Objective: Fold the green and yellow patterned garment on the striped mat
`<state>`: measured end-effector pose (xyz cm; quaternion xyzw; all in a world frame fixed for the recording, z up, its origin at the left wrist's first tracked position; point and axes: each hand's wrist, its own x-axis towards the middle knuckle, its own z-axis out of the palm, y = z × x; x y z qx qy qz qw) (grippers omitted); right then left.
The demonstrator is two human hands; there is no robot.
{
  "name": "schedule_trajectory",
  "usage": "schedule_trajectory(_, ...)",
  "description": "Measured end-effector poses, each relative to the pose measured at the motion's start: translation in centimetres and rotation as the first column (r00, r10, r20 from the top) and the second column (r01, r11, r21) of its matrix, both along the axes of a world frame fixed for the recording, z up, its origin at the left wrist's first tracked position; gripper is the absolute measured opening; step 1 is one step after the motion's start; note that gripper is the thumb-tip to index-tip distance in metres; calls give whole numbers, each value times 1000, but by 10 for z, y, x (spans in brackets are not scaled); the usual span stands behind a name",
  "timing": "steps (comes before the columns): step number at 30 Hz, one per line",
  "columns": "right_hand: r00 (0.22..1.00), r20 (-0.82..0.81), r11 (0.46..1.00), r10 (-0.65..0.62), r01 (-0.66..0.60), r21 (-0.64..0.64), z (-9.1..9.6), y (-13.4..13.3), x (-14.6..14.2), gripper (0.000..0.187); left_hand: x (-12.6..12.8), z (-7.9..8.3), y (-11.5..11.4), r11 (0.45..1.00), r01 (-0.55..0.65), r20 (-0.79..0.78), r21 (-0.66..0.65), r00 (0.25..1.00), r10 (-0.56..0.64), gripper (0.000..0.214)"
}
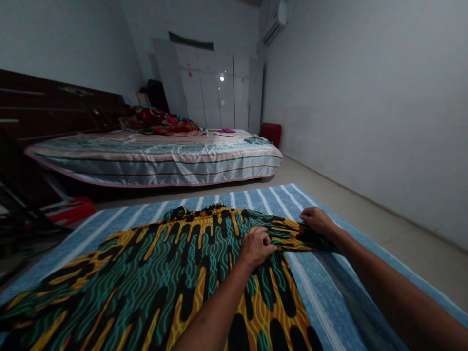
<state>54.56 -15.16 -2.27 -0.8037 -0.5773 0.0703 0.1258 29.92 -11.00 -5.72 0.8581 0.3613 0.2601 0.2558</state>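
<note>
Nearest to us, a patterned shirt (171, 278) in black, yellow and green lies spread over a blue striped sheet (310, 292), covering the near and left parts of it. We see the left hand (256, 246) resting on the shirt, right of its middle, with the fingers curled inward; we cannot tell whether they grip any cloth. One sleeve (287, 234) reaches out to the right, and the right hand (319, 220) is at its far edge, the fingers bent; there too we cannot tell if fabric is clasped. The shirt's collar (179, 212) lies near the sheet's far edge.

Beyond, past a strip of pale floor (305, 173), we see a bed (164, 165) with a shiny striped cover. A red flowered blanket (161, 122) is heaped on it, and a red case (271, 134) stands just beyond its right end. Farthest off are a pale wardrobe (208, 92) and, high on the right, an air conditioner (277, 22).
</note>
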Motion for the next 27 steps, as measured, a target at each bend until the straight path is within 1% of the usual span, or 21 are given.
schedule_trajectory(6,997,62,998,43,-40,-53,-8,1,-30,21,0,4,-2,1000,-6,8,-7,1000,6,17)
schedule_trajectory(12,985,127,992,115,-107,-68,-5,-6,-37,24,0,6,-4,1000,-9,-13,-12,1000,8,16)
schedule_trajectory(15,976,166,989,139,-128,-77,-6,-8,-42,26,1,6,-4,1000,-8,-11,-6,1000,8,16)
schedule_trajectory(21,967,230,990,108,-83,-115,-9,-1,-46,28,0,5,-3,1000,-5,-14,-9,1000,5,16)
schedule_trajectory(24,969,238,991,69,-40,-124,-4,3,-42,31,0,3,-2,1000,-5,-18,-13,1000,5,16)
schedule_trajectory(27,968,251,994,18,10,-107,3,7,-37,31,1,3,-2,1000,-4,-18,-12,1000,4,16)
